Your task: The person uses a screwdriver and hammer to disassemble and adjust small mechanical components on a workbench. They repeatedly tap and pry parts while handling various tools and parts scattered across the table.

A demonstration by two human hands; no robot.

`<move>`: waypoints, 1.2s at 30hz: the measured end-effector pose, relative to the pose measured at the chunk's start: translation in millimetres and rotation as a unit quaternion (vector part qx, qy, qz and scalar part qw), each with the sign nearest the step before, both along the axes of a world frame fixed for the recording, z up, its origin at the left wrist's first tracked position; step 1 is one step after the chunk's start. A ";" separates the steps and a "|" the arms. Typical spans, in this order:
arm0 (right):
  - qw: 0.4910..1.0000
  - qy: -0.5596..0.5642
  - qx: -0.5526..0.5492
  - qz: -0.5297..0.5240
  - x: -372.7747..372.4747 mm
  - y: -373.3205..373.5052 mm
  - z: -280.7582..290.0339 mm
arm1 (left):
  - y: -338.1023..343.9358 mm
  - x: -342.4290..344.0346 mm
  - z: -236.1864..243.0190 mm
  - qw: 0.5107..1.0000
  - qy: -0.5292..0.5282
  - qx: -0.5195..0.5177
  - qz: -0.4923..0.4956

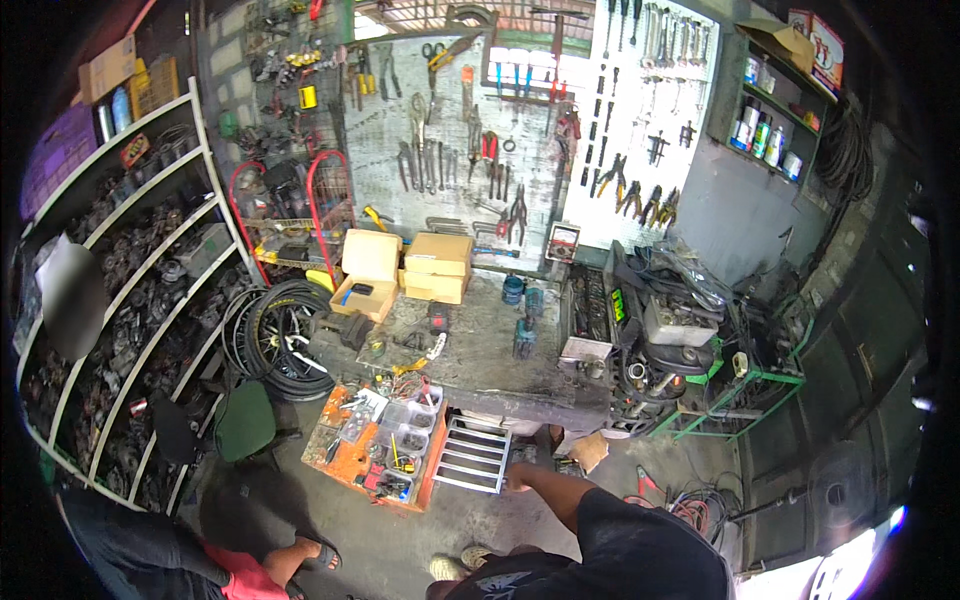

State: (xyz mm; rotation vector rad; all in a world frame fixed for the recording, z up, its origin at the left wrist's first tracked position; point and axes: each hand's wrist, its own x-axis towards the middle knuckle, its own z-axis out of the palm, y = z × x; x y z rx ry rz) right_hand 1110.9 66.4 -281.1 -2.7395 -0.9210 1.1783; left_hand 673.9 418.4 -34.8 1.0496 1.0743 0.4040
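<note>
My right forearm reaches forward from the lower edge, and my right hand [516,477] grips the right side of a white slatted metal rack [470,450] low at the front of the workbench, its fingers closed and partly hidden. Just left of the rack is an orange wooden tray table [330,440] holding clear compartment boxes with small parts and tools. My left hand is out of sight, behind my dark-shirted body.
A co-worker's leg [295,560] in a sandal is at lower left, beside a green chair [242,420], tires [270,340] and parts shelving [140,300]. The grimy workbench [470,360] carries boxes and drills. Right are a green metal stand [745,400] and floor hoses [700,505].
</note>
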 end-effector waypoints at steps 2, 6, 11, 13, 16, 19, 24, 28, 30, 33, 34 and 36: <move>0.988 -0.032 -0.087 -0.127 1.8 -139.2 -44.4 | 7.7 36.7 -29.6 0.993 -0.020 -0.051 -0.105; 0.970 0.150 -0.033 -0.188 -36.0 -38.8 17.0 | 65.4 41.4 -22.0 0.997 0.018 0.005 -0.077; 0.926 0.210 -0.023 -0.315 -29.2 -108.5 66.5 | 115.3 120.8 -33.2 0.991 -0.073 0.062 -0.098; 0.939 0.155 -0.016 -0.307 12.4 -123.2 68.7 | 137.1 138.4 -48.5 0.988 -0.090 0.055 -0.110; 0.943 0.028 0.023 -0.331 83.7 -155.0 80.3 | 94.9 192.8 0.8 0.997 -0.033 0.070 -0.011; 0.911 -0.149 0.095 -0.374 160.1 -210.6 102.5 | 79.3 222.8 -38.5 0.991 -0.048 0.026 -0.121; 0.793 -0.302 0.220 -0.481 294.1 -242.4 233.7 | 6.2 269.7 -50.2 0.982 0.074 0.072 -0.156; 0.633 -0.455 0.354 -0.517 412.1 -325.0 315.6 | -49.6 284.3 -63.7 0.926 0.184 0.205 -0.256; 0.588 -0.449 0.353 -0.572 477.9 -395.0 339.0 | -63.1 276.9 -78.3 0.860 0.238 0.312 -0.326; 0.509 -0.528 0.352 -0.581 574.3 -492.7 324.2 | -68.1 261.5 -84.4 0.722 0.265 0.491 -0.410; 0.523 -0.533 0.339 -0.572 607.0 -480.2 304.8 | -71.7 233.2 -68.3 0.652 0.278 0.566 -0.421; 0.608 -0.619 0.046 -0.495 655.6 -580.7 290.0 | -76.2 246.3 -61.8 0.529 0.235 0.660 -0.479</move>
